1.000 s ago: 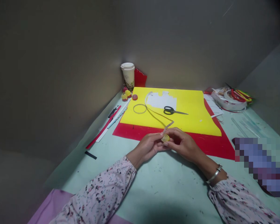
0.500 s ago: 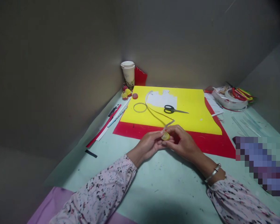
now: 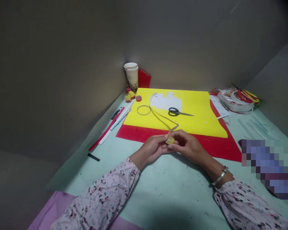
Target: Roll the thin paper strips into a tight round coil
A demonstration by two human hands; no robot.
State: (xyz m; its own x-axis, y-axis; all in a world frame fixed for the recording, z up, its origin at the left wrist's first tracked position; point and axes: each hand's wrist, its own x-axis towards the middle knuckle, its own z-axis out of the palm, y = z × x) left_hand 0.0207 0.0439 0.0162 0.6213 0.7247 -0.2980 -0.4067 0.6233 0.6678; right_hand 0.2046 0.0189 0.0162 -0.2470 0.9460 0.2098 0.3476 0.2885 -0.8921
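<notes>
Between my two hands is a small round yellow coil of strip [image 3: 170, 140], its pale spiral face turned up. My left hand [image 3: 155, 147] pinches it from the left, with the thumb by its upper edge. My right hand [image 3: 188, 145] closes on it from the right, thumb and forefinger at its edge. From the coil a narrow pale strip [image 3: 174, 128] runs up, bends sharply, then loops back over the yellow sheets [image 3: 196, 99]. Black-handled scissors [image 3: 174, 111] lie on these sheets, beside a white paper piece [image 3: 163, 103].
Red sheets [image 3: 216, 150] lie under the yellow ones. At the back left stand a paper cup [image 3: 132, 76] and small red and yellow pieces [image 3: 128, 97]. Loose strips [image 3: 107, 131] lie left. A bag of coloured strips [image 3: 240, 99] sits back right; a pixelated object [image 3: 266, 166] is at right.
Almost nothing differs. Both hands stay on the yellow coil, and my right hand has shifted very slightly.
</notes>
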